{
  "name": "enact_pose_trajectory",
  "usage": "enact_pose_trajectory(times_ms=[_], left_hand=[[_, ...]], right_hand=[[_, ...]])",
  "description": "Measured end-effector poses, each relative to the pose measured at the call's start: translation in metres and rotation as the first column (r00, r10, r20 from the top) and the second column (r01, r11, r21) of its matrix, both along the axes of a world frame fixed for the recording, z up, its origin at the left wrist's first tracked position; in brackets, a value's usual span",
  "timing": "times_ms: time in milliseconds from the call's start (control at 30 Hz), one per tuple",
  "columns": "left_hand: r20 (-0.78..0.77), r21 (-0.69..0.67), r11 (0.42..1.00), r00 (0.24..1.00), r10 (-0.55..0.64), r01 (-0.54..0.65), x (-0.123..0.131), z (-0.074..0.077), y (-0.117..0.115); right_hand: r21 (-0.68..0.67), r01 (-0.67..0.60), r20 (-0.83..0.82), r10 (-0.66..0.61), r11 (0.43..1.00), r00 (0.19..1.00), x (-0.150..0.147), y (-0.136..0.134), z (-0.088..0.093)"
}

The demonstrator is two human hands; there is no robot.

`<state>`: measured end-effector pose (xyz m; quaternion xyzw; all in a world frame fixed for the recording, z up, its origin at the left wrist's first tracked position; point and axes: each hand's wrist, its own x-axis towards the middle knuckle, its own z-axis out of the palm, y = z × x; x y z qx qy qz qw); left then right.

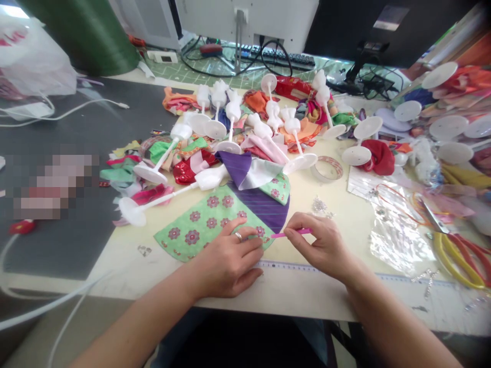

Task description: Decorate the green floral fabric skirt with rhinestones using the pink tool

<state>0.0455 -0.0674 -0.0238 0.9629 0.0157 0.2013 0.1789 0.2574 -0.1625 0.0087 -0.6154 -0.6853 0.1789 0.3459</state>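
My left hand point(230, 255), with a ring on one finger, lies over the lower edge of a green flowered cloth point(203, 220), its fingers outstretched. My right hand point(322, 243) pinches a thin pink stick point(279, 235), whose tip touches or sits just over the cloth's right corner. A purple striped cloth point(270, 207) adjoins the green one and folds up around a small white mannequin point(210, 177) lying on its side. The mannequin's round base point(132, 211) points left. A measuring scale point(287, 266) runs along the table near both hands.
Several white mini mannequins point(232, 113) with bright cloth pieces crowd the back. A tape roll point(328, 168), small silvery beads point(319, 205), a clear plastic bag point(399, 230) and scissors point(458, 255) are at right. White cables point(76, 290) cross the left side.
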Motion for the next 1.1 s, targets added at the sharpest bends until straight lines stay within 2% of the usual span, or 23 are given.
enact_pose_trajectory(times_ms=[300,1100], left_hand=[[-0.008,0.009,1.0,1.0,-0.003,0.003,0.0008,0.0012,-0.0006],[-0.01,0.006,1.0,1.0,-0.002,0.002,0.0016,0.0012,-0.0013]], right_hand=[[0.037,-0.048,0.01,0.047,0.998,0.999,-0.0011,-0.0006,-0.0005],[0.061,-0.058,0.048,0.055,0.996,0.997,-0.0017,-0.001,0.0021]])
